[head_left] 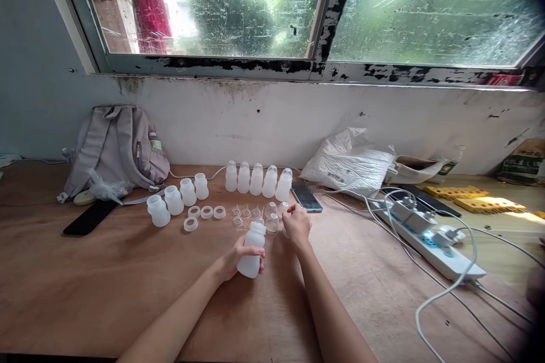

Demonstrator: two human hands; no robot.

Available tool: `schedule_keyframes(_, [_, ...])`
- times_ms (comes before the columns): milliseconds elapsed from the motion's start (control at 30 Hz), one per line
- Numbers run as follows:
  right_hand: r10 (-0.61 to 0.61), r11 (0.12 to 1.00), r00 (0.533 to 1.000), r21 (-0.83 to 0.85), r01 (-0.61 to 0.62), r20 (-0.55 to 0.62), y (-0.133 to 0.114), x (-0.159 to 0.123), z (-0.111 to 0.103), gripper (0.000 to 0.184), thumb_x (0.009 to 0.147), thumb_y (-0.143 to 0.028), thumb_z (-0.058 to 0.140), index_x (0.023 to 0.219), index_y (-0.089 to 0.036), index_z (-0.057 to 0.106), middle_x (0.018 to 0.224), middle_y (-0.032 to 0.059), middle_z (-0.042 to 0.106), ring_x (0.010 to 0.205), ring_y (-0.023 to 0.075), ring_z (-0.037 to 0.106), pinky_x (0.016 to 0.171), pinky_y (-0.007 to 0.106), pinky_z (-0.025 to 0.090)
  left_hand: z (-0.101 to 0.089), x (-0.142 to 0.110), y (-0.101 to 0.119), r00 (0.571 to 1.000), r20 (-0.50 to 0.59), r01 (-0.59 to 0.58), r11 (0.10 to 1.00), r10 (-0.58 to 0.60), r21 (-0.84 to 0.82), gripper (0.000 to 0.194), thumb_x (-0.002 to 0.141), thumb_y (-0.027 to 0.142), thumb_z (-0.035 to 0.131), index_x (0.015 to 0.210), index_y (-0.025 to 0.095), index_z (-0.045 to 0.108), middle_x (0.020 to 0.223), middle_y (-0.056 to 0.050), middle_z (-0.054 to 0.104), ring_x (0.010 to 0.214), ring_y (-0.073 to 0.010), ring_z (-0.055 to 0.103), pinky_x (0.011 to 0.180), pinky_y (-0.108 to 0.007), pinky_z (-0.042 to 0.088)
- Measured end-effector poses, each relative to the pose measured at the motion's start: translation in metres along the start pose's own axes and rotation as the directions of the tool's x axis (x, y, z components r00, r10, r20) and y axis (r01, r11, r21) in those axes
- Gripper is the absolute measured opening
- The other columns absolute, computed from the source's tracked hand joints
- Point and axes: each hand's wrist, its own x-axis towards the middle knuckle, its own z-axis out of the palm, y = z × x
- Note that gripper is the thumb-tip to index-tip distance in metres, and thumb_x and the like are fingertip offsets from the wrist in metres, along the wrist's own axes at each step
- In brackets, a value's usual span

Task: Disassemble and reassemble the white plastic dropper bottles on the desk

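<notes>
In my left hand (242,255) I hold a frosted white baby bottle (250,258), tilted slightly, with a collar and a clear teat on its top. My right hand (297,224) has its fingers curled down among clear dome caps (271,220); what they grip, if anything, is hidden. Several clear teats (246,212) lie just beyond the held bottle. White screw rings (206,212) lie to the left, near several open bottles (174,200) without tops. Behind the teats stands a row of capped bottles (256,180).
A phone (307,197) lies just beyond my right hand. A power strip (430,241) with loose cables spreads across the right. At the back are a silver plastic mailer (347,161) and a backpack (117,147), with a black flat object (91,217) in front of the backpack.
</notes>
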Motion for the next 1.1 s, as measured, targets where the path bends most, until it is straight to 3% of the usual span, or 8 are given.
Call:
schedule_keyframes(233, [0.004, 1.000, 0.997, 0.004, -0.004, -0.078, -0.002, 0.006, -0.013, 0.015, 0.068, -0.027, 0.043, 0.079, -0.018, 0.050, 0.084, 0.0108, 0.054, 0.078, 0.0244, 0.051, 0.067, 0.033, 0.036, 0.001, 0.002, 0.000, 0.998, -0.060, 0.001, 1.000, -0.001, 0.000, 0.033, 0.062, 0.022, 0.064, 0.091, 0.015, 0.048, 0.071, -0.001, 0.056, 0.052, -0.0123, 0.056, 0.051, -0.029, 0.047])
schedule_keyframes(400, [0.109, 0.994, 0.992, -0.012, -0.108, 0.060, 0.006, 0.018, -0.028, 0.011, 0.064, -0.032, 0.049, 0.063, -0.021, 0.051, 0.057, 0.0032, 0.052, 0.058, 0.0208, 0.052, 0.054, 0.030, 0.033, 0.003, 0.001, 0.001, 0.997, -0.073, 0.016, 1.000, -0.016, 0.004, 0.033, 0.060, 0.024, 0.067, 0.083, 0.015, 0.047, 0.071, -0.001, 0.057, 0.051, -0.0129, 0.057, 0.050, -0.029, 0.047])
schedule_keyframes(667, [0.034, 0.991, 0.992, 0.121, -0.049, 0.122, 0.013, 0.019, -0.011, 0.016, 0.060, -0.031, 0.051, 0.050, -0.021, 0.047, 0.049, -0.0003, 0.053, 0.049, 0.0159, 0.049, 0.049, 0.025, 0.032, 0.001, 0.001, 0.000, 0.999, -0.049, 0.021, 1.000, -0.020, 0.014, 0.034, 0.062, 0.022, 0.065, 0.089, 0.015, 0.046, 0.072, -0.001, 0.056, 0.051, -0.0122, 0.056, 0.049, -0.028, 0.047])
schedule_keyframes(967, [0.083, 0.963, 0.994, 0.263, -0.060, -0.075, 0.013, 0.018, -0.011, 0.022, 0.068, -0.040, 0.044, 0.063, -0.019, 0.050, 0.065, 0.0056, 0.059, 0.060, 0.0187, 0.053, 0.057, 0.027, 0.036, 0.001, 0.002, 0.000, 0.998, -0.060, 0.028, 0.999, -0.026, 0.028, 0.035, 0.061, 0.024, 0.067, 0.088, 0.015, 0.046, 0.073, -0.001, 0.057, 0.053, -0.0124, 0.057, 0.050, -0.028, 0.048])
schedule_keyframes(1100, [0.120, 0.953, 0.987, 0.291, -0.083, -0.110, 0.015, 0.019, -0.011, 0.021, 0.069, -0.038, 0.044, 0.069, -0.019, 0.052, 0.067, 0.0050, 0.059, 0.062, 0.0189, 0.053, 0.059, 0.027, 0.036, 0.001, 0.001, 0.000, 0.998, -0.057, 0.024, 0.999, -0.022, 0.029, 0.033, 0.060, 0.024, 0.067, 0.085, 0.015, 0.046, 0.073, -0.001, 0.057, 0.053, -0.0121, 0.057, 0.050, -0.027, 0.047])
